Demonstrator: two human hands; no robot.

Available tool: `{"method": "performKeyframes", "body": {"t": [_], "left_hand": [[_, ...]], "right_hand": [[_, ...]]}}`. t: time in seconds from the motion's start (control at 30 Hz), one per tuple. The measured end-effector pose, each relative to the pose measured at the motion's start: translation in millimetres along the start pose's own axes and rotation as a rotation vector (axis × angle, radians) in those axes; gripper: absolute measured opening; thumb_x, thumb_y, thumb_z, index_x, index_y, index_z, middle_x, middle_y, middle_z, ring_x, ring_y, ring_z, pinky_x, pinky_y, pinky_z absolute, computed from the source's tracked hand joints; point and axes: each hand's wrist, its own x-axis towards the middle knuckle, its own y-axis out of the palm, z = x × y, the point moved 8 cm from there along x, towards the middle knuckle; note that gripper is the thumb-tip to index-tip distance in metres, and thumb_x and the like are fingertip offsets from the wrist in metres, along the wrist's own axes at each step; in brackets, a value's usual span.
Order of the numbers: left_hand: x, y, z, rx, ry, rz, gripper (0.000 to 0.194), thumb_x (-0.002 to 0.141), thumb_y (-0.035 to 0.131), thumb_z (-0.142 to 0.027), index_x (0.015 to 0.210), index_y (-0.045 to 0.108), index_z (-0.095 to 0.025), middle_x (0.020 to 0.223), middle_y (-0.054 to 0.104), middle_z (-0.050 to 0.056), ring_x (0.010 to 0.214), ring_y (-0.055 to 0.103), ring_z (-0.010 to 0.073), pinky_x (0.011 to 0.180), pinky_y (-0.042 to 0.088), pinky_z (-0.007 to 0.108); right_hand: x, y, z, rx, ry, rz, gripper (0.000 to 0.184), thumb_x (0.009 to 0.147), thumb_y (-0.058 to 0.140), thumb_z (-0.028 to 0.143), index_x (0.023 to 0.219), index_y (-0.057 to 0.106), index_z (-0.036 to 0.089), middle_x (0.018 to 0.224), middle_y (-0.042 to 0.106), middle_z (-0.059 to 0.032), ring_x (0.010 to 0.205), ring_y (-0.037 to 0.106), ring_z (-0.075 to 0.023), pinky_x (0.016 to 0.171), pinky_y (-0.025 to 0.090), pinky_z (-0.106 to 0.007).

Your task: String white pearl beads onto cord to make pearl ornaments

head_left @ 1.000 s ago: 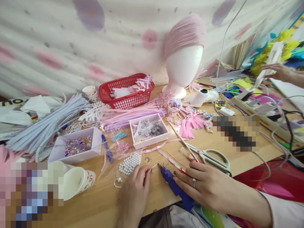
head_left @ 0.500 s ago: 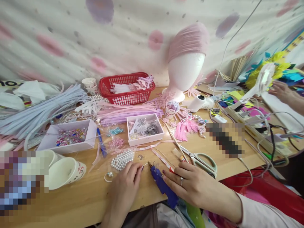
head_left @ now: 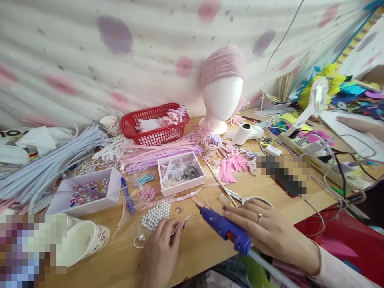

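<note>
My right hand (head_left: 267, 232) lies closed over a blue glue gun (head_left: 223, 229), whose nozzle points up and left above the wooden table (head_left: 204, 256). My left hand (head_left: 160, 252) rests on the table at the front, its fingers pinched on a thin white wire (head_left: 181, 223). A bag of white pearls (head_left: 156, 215) lies just beyond the left fingertips, and a small pearl ring (head_left: 138, 240) sits to their left. Scissors (head_left: 240, 197) are partly hidden behind my right hand.
Two white trays of beads (head_left: 90, 192) (head_left: 181, 173), a red basket (head_left: 154, 124), bundles of pink and blue pipe cleaners (head_left: 54, 158), paper cups (head_left: 87, 240) and a foam head with a pink cap (head_left: 222, 88) crowd the table. Cables (head_left: 339, 160) and another person's hand (head_left: 360, 124) lie at right.
My right hand has lifted the glue gun and swung it more level, nozzle further right. My left hand has slid slightly toward me with the wire. The view has shifted.
</note>
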Motion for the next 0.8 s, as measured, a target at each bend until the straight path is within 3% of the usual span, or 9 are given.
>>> {"method": "performKeyframes", "body": {"t": [0.2,0.4,0.5,0.6,0.73,0.8], "left_hand": [[-10.1,11.0,11.0,0.001,0.027,0.046,0.027,0.104,0.044,-0.032,0.087,0.062,-0.024,0.079,0.071,0.001,0.066,0.071,0.0155,0.059,0.053,0.025],[-9.7,11.6,11.3,0.015,0.011,0.062,0.027,0.105,0.042,-0.033,0.086,0.059,-0.025,0.077,0.068,0.000,0.066,0.071,0.0157,0.059,0.053,0.025],[-5.5,4.3,6.5,0.028,-0.042,0.045,0.030,0.104,0.043,-0.038,0.085,0.061,-0.024,0.076,0.067,0.001,0.065,0.069,0.0168,0.057,0.052,0.027],[-3.2,2.6,2.2,0.021,-0.051,0.073,0.029,0.104,0.042,-0.034,0.085,0.061,-0.023,0.078,0.066,0.001,0.066,0.069,0.0172,0.061,0.053,0.028],[-4.5,5.1,3.9,0.002,-0.069,0.128,0.024,0.104,0.042,-0.026,0.086,0.058,-0.023,0.080,0.065,0.001,0.070,0.068,0.0172,0.062,0.052,0.027],[-6.0,6.3,7.1,-0.014,-0.093,0.148,0.021,0.104,0.043,-0.026,0.088,0.057,-0.023,0.081,0.065,0.001,0.071,0.068,0.0173,0.063,0.052,0.027]], "right_hand": [[-63.9,-22.9,-65.6,-0.093,0.462,-0.264,0.012,0.098,0.051,0.023,0.106,0.059,0.022,0.081,0.074,-0.0082,0.066,0.072,-0.0242,0.054,0.055,-0.032],[-114.3,-11.7,-118.7,-0.006,0.734,-0.202,0.016,0.096,0.056,0.037,0.098,0.064,0.024,0.073,0.074,-0.0065,0.057,0.069,-0.0278,0.049,0.051,-0.036],[-123.0,-2.5,-126.8,-0.050,0.823,-0.148,0.029,0.095,0.056,0.050,0.090,0.065,0.023,0.070,0.071,-0.0083,0.056,0.066,-0.0287,0.050,0.049,-0.037],[-120.6,0.0,-122.3,-0.185,0.873,-0.086,0.037,0.095,0.057,0.055,0.081,0.063,0.021,0.063,0.064,-0.0091,0.052,0.060,-0.0255,0.048,0.043,-0.035],[-115.4,-10.3,-113.9,-0.357,0.880,-0.051,0.031,0.097,0.058,0.045,0.075,0.055,0.024,0.063,0.060,-0.0086,0.051,0.058,-0.0221,0.048,0.040,-0.034],[-121.3,-17.3,-110.8,-0.332,0.847,-0.064,0.024,0.095,0.063,0.038,0.077,0.057,0.023,0.064,0.062,-0.0101,0.050,0.058,-0.0233,0.045,0.038,-0.035]]}}
